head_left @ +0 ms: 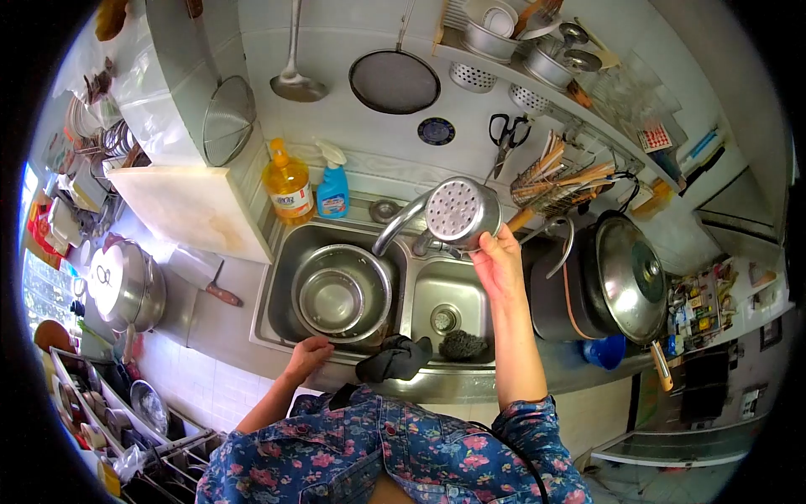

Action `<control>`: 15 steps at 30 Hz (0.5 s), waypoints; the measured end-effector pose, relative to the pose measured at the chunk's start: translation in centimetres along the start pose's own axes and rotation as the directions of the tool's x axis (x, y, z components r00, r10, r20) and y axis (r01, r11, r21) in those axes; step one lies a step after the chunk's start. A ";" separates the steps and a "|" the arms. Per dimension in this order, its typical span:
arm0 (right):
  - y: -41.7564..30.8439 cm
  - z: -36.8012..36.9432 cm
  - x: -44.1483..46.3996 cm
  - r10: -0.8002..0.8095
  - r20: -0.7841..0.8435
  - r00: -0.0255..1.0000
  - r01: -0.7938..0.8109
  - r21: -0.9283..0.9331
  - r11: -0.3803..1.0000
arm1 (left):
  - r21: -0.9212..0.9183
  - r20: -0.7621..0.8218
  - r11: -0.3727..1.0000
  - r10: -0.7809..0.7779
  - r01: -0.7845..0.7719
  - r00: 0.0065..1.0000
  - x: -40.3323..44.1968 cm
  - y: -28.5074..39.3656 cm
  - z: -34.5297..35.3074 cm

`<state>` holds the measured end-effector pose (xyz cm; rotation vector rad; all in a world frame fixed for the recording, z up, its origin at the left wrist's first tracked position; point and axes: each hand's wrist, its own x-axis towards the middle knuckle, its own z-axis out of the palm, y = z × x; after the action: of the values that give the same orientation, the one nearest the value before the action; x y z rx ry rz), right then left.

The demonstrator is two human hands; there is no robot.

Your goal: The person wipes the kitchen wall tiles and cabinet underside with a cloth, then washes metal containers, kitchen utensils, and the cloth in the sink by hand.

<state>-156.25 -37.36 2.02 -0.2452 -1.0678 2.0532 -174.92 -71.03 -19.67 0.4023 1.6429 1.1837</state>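
Observation:
My right hand (501,258) grips a metal utensil holder (457,212) with a perforated bottom. It is raised beside the faucet (401,227), its holed base facing up toward me. At the front edge of the double sink (260,323), my left hand (309,359) has its fingers curled together, and nothing shows in them. Close by, in the left basin, a smaller metal bowl (332,300) sits inside a larger metal basin (380,286). A black cloth (396,359) drapes over the front rim, and a dark scouring pad (462,344) lies in the right basin.
Behind the sink stand a yellow soap bottle (288,183) and a blue spray bottle (333,186). Leftward are a cutting board (191,206), a cleaver (197,270) and a pot (126,286). A large lidded wok (625,277) is on the right. Scissors (507,141) hang on the wall.

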 end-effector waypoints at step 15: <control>-4.3 4.7 0.4 0.542 0.279 0.793 0.061 -0.921 0.385 | 0.346 -0.047 0.915 0.236 -0.206 0.971 0.7 -2.5 0.7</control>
<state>-156.41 -38.55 8.32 -0.3815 -2.6716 1.5490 -173.88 -71.29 -22.19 0.7823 1.9241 1.0919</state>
